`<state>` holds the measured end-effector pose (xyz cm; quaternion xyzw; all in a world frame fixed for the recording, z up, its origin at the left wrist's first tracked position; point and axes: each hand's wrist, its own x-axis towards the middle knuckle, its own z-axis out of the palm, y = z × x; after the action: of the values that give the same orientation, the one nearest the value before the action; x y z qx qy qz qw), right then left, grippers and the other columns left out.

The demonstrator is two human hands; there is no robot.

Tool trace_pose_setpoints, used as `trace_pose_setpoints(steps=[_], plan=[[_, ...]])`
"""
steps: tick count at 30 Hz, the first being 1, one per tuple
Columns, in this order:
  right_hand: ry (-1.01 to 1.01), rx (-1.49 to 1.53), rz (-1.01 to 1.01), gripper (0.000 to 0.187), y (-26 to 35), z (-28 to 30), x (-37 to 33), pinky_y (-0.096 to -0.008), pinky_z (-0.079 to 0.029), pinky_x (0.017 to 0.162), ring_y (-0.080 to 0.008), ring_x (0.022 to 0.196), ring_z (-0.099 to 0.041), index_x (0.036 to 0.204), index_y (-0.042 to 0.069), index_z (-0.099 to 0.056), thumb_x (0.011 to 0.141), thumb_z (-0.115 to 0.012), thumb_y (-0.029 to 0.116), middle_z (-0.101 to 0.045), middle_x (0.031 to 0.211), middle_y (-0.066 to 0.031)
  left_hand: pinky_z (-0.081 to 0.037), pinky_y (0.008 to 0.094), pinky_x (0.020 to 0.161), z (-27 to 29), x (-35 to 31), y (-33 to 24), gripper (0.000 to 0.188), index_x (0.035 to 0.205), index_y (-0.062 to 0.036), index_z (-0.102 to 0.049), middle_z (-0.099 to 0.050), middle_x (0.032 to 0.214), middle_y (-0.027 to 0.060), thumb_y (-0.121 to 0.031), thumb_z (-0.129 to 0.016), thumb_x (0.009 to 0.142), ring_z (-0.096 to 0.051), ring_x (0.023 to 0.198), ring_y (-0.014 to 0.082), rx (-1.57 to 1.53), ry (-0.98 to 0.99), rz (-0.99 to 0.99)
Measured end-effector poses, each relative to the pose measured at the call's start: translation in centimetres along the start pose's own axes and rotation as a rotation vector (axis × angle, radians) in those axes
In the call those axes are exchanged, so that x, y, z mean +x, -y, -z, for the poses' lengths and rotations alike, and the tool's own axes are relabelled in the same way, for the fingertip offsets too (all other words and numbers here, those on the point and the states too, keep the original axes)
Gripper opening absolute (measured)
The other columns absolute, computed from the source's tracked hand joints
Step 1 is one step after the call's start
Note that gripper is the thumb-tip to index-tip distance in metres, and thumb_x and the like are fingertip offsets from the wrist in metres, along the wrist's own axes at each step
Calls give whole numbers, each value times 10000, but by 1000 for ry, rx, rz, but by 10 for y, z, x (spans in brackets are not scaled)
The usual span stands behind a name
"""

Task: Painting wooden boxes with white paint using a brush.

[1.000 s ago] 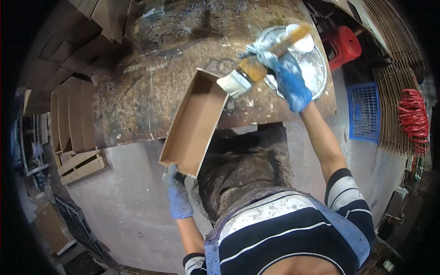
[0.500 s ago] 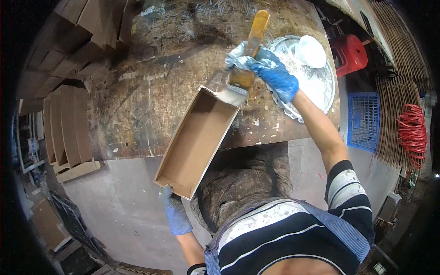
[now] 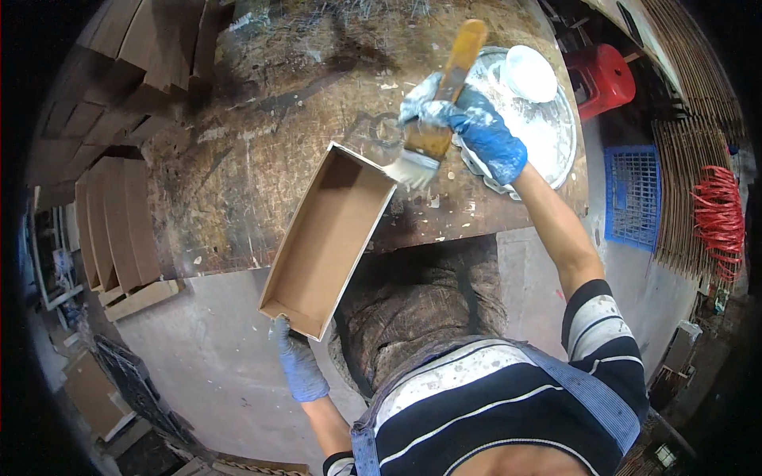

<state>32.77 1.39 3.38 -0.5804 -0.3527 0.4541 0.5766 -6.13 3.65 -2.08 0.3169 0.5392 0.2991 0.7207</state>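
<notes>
A long, shallow brown cardboard box [image 3: 329, 238] rests tilted, its far end on the worn wooden table [image 3: 262, 143] and its near end off the table's edge. My left hand [image 3: 298, 361], in a blue glove, grips that near end from below. My right hand [image 3: 476, 131], in a blue glove smeared white, is shut on a wide wooden-handled brush [image 3: 436, 119]. The brush's white bristles touch the box's far right corner.
A round metal tray [image 3: 556, 135] smeared with white paste holds a white bowl [image 3: 530, 73] at the table's right. Stacks of brown box parts [image 3: 115, 222] stand to the left. A red stool [image 3: 607, 75], a blue crate [image 3: 629, 194] and red cord [image 3: 721, 218] sit on the floor at right.
My right hand has brought the brush from the white tray leftward and down onto the box's far corner. The box has shifted slightly right and toward me in my left hand.
</notes>
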Motion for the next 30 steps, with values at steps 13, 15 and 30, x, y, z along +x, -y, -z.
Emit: trace_pose_setpoints(steps=[13, 15, 30], plan=[[-370, 201, 139, 288, -12, -16, -26, -248, -492, 686, -129, 835, -573, 1031, 30, -492, 793, -607, 144, -577, 943, -55, -359, 363, 939, -11, -14, 17, 602, 1238, 15, -348, -436, 1207, 142, -334, -559, 795, -443, 1102, 240, -91, 2, -15], [-315, 211, 141, 256, -6, -43, -20, -248, -495, 675, -121, 794, -572, 964, 64, -484, 767, -635, 124, -562, 887, -38, -441, 354, 852, -37, -28, -4, 583, 1223, -11, -370, -459, 1152, 135, -277, -606, 761, -480, 1055, 235, -221, -8, 76], [-459, 4, 180, 218, -35, -97, -11, -272, -442, 817, -148, 909, -545, 938, 42, -474, 768, -604, 2, -546, 906, -43, -444, 356, 856, -9, -13, 36, 559, 1208, 11, -374, -481, 1131, 137, -280, -594, 784, -500, 1029, 237, -177, 23, -11]])
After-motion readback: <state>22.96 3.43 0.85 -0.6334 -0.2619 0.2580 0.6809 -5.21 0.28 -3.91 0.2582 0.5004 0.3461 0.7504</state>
